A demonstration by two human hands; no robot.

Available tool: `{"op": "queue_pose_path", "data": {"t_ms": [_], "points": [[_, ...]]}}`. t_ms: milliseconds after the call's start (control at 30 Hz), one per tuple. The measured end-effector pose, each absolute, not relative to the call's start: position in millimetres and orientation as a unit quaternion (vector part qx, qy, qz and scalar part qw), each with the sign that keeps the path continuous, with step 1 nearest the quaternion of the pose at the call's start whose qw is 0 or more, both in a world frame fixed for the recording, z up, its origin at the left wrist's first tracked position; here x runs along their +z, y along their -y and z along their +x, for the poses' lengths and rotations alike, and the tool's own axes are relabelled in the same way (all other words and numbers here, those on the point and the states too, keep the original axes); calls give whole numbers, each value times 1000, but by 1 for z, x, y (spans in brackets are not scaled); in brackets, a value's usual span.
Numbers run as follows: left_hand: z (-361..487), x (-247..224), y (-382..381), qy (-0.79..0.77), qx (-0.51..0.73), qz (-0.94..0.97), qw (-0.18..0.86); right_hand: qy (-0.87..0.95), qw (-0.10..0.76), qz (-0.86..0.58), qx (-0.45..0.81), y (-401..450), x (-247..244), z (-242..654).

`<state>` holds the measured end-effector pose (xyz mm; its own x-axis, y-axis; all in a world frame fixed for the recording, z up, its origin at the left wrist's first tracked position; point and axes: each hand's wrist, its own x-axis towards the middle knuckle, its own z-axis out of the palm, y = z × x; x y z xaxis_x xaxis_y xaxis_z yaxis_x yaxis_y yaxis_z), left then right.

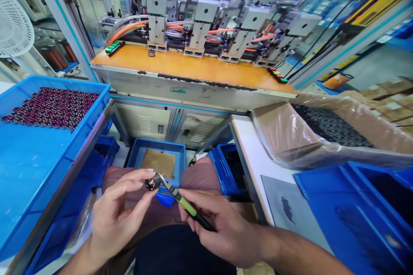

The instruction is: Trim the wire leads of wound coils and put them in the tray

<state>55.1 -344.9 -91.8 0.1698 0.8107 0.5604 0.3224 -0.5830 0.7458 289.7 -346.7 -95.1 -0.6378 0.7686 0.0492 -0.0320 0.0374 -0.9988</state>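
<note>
Between the thumb and fingertips of my left hand [118,208] is a small round copper-wound coil part [152,182] with a black body. My right hand [222,225] is wrapped round the handles of wire cutters [187,206] with green and black grips. The cutters' jaws point up and left, at the near side of the coil part, by a thin wire end; whether they touch it I cannot tell. Both hands are over my lap. Below and beyond them a blue tray [134,152] holds a brown sheet [158,164] and a few tiny bits.
A blue bin [38,159] with rows of coil parts stands at left. Ahead, a machine [203,13] sits on an orange bench top [180,66], with one coil part [151,53] on it. At right are a plastic-lined carton [274,137] of dark parts and blue bins [348,206].
</note>
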Motion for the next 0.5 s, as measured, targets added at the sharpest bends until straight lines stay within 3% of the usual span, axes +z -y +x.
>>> {"op": "queue_pose_path", "data": {"t_ms": [133,267,367,500], "points": [[53,-93,342,-423,522,695,258,653,331,-317,604,338,-95,289],[42,-96,334,-505,512,569,400,719,310,-330,527,326,-100,288],[31,-99,333,-542,512,427,511,792,297,-355,397,294,-93,294],[10,-93,345,-612,508,351,494,828,369,-394,153,193,-64,320]]}}
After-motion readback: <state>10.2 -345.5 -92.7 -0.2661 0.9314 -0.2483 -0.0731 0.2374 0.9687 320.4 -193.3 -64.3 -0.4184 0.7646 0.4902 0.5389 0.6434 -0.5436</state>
